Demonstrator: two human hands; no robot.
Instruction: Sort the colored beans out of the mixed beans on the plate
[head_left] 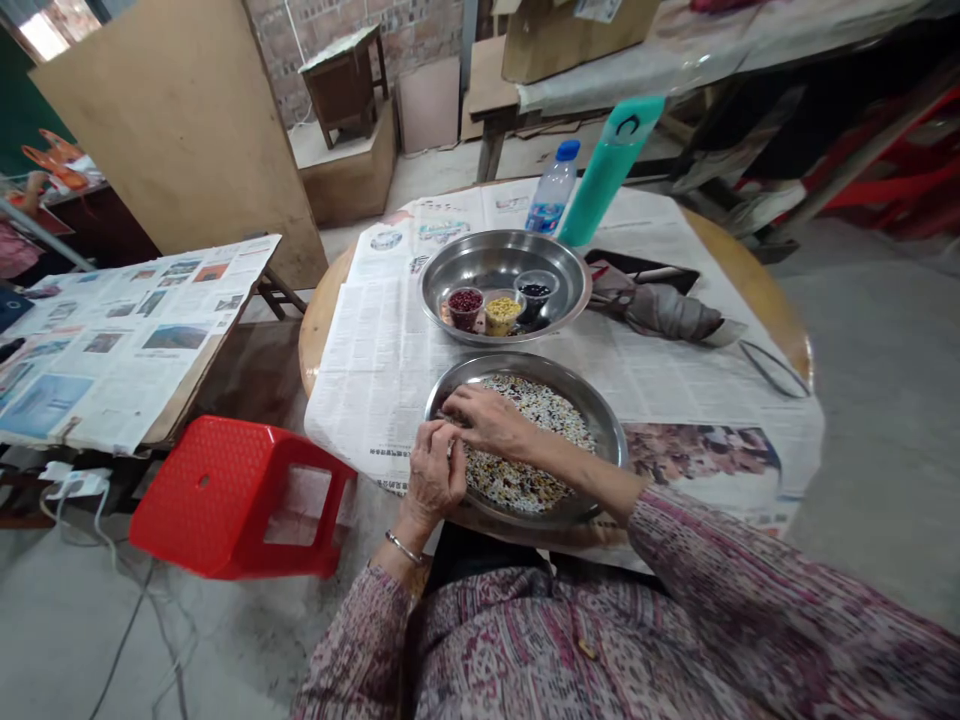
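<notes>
In the head view a round metal pan (pixel 611 420) in front of me holds a spread of mixed grains and beans (pixel 551 420), white, yellow and dark. My right hand (pixel 491 420) reaches across it to the left side, fingers bent and pressed together low over the pan. My left hand (pixel 436 468) is at the left rim, fingers curled and thumb up, close to the right fingertips. What either hand pinches is too small to see. Behind stands a deeper metal basin (pixel 487 250) with clear cups of red beans (pixel 465 307), yellow kernels (pixel 502 313) and black beans (pixel 535 290).
Newspaper (pixel 360 370) covers the round table. At its back stand a water bottle (pixel 553 190) and a teal bottle-shaped thing (pixel 613 170). A folded umbrella (pixel 667 308) lies at right. A red stool (pixel 217 500) and a newspaper-covered table (pixel 142 340) are at left.
</notes>
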